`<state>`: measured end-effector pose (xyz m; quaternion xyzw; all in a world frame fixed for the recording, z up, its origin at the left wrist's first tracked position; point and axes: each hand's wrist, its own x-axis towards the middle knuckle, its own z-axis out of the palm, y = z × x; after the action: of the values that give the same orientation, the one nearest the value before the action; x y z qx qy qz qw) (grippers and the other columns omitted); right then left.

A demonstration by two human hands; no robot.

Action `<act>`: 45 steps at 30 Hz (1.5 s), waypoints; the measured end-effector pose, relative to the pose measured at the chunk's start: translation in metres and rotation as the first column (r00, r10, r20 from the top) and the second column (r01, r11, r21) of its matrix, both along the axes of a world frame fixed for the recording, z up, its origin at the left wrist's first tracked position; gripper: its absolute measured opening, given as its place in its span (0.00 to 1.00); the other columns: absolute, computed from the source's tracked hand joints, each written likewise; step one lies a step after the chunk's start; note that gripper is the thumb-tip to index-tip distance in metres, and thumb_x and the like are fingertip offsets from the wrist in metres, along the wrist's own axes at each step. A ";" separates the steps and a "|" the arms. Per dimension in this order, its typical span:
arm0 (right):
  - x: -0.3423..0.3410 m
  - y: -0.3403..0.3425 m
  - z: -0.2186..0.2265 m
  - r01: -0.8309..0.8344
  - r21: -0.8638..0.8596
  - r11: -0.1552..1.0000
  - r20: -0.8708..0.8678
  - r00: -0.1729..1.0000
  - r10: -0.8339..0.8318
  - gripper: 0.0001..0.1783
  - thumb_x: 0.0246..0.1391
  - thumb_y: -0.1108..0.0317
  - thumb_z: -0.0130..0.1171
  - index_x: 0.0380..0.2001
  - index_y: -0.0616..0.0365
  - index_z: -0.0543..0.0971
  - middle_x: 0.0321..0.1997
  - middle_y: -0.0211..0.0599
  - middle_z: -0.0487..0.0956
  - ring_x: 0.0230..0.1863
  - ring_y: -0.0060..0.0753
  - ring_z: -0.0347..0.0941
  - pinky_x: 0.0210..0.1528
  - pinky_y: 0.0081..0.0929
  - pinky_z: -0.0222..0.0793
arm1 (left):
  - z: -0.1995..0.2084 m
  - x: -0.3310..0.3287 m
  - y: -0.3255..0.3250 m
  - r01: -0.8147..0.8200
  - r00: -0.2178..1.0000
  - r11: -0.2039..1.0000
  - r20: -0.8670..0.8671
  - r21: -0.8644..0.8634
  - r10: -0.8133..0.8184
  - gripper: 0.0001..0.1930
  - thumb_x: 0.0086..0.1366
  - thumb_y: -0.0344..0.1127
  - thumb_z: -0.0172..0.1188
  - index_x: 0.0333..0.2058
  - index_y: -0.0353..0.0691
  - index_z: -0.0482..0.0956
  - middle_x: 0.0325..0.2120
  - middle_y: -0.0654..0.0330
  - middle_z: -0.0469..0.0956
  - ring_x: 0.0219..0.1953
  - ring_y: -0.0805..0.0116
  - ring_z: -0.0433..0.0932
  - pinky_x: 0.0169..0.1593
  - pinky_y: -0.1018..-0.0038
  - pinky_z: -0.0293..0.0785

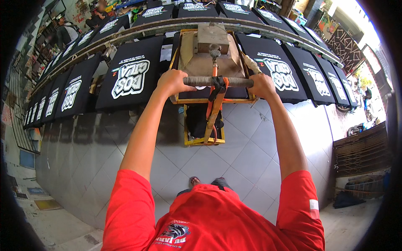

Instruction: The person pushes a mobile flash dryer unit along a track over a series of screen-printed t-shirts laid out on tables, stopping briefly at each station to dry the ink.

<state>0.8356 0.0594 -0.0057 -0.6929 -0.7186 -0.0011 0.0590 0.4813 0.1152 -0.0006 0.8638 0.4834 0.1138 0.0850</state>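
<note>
Both arms stretch forward to a handle bar (197,81) wrapped in grey material. My left hand (171,83) is closed round its left end, and my right hand (263,86) round the right end. The bar belongs to a boxy metal heater-like unit (212,38) in a yellow-edged frame, standing over the near row of black shirts. An orange and black strap (217,85) crosses the bar's middle. Below hangs a yellow lower frame (185,131) with dark material inside. On either side lie printed black shirts, one on the left (151,50) and one on the right (261,46).
A long rail (138,30) runs behind the near row; more printed black shirts (194,10) lie beyond it. Grey tiled floor (247,154) lies around my feet. A folding metal gate (362,150) stands at right. Other people (67,31) are at the far left.
</note>
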 end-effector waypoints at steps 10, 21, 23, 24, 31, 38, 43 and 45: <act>0.009 0.003 -0.007 -0.103 0.056 0.993 0.038 0.994 0.101 0.16 0.42 0.54 0.64 0.32 0.51 0.84 0.33 0.44 0.84 0.39 0.51 0.81 0.42 0.45 0.77 | -0.002 0.005 0.000 -0.035 0.999 0.999 -0.028 0.039 0.036 0.31 0.43 0.69 0.69 0.30 0.46 0.85 0.26 0.52 0.83 0.34 0.50 0.83 0.39 0.58 0.78; 0.011 0.003 -0.006 -0.110 0.012 0.994 0.008 0.994 0.110 0.14 0.42 0.60 0.63 0.32 0.55 0.86 0.34 0.46 0.84 0.40 0.49 0.82 0.43 0.41 0.78 | 0.002 0.013 -0.003 -0.036 0.995 0.999 -0.092 0.012 0.037 0.25 0.49 0.62 0.70 0.29 0.42 0.85 0.22 0.51 0.81 0.29 0.49 0.82 0.36 0.59 0.74; 0.010 0.003 -0.006 -0.117 0.018 0.993 0.005 0.993 0.117 0.15 0.41 0.60 0.63 0.33 0.55 0.86 0.35 0.46 0.85 0.40 0.49 0.82 0.44 0.41 0.78 | 0.002 0.014 -0.003 -0.045 0.995 0.999 -0.090 0.018 0.046 0.26 0.48 0.63 0.70 0.28 0.43 0.85 0.23 0.51 0.82 0.31 0.49 0.82 0.37 0.59 0.75; 0.009 0.002 -0.006 -0.113 0.019 0.993 -0.006 0.994 0.113 0.15 0.41 0.60 0.64 0.33 0.55 0.86 0.36 0.47 0.85 0.40 0.49 0.82 0.44 0.41 0.78 | 0.002 0.013 -0.003 -0.049 0.994 0.999 -0.095 0.017 0.050 0.26 0.48 0.63 0.70 0.28 0.43 0.85 0.23 0.51 0.82 0.31 0.49 0.82 0.37 0.59 0.75; 0.008 0.006 -0.001 -0.123 -0.014 0.992 0.039 0.992 0.124 0.16 0.44 0.59 0.63 0.35 0.55 0.85 0.37 0.48 0.84 0.41 0.50 0.82 0.45 0.42 0.78 | 0.004 0.012 -0.007 -0.056 0.995 0.998 -0.075 0.034 0.058 0.28 0.46 0.66 0.69 0.27 0.43 0.85 0.24 0.51 0.82 0.31 0.49 0.82 0.37 0.59 0.76; 0.006 -0.004 0.005 -0.124 0.014 0.992 0.055 0.991 0.123 0.18 0.50 0.50 0.59 0.37 0.48 0.85 0.37 0.44 0.84 0.42 0.51 0.81 0.47 0.44 0.77 | -0.004 0.009 -0.001 -0.060 0.994 0.998 -0.085 0.028 0.063 0.31 0.45 0.70 0.67 0.29 0.44 0.84 0.26 0.51 0.83 0.33 0.49 0.82 0.40 0.58 0.78; 0.003 -0.001 0.005 -0.078 -0.029 0.997 0.014 0.997 0.078 0.17 0.48 0.51 0.60 0.37 0.47 0.85 0.37 0.45 0.84 0.42 0.51 0.81 0.46 0.44 0.77 | -0.004 0.008 -0.001 -0.071 0.994 0.997 -0.086 0.044 0.074 0.31 0.44 0.71 0.68 0.28 0.45 0.84 0.26 0.52 0.83 0.33 0.49 0.83 0.40 0.58 0.78; 0.005 0.000 0.003 -0.072 -0.027 0.997 0.034 0.997 0.073 0.17 0.48 0.52 0.60 0.37 0.47 0.85 0.37 0.45 0.84 0.42 0.51 0.81 0.46 0.44 0.77 | -0.004 0.008 -0.004 -0.076 0.995 0.996 -0.066 0.051 0.080 0.31 0.44 0.70 0.68 0.28 0.45 0.84 0.25 0.52 0.83 0.33 0.49 0.83 0.39 0.58 0.78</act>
<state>0.8409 0.0592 -0.0027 -0.6669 -0.7442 -0.0018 0.0378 0.4891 0.1111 -0.0041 0.8495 0.5165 0.0990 0.0430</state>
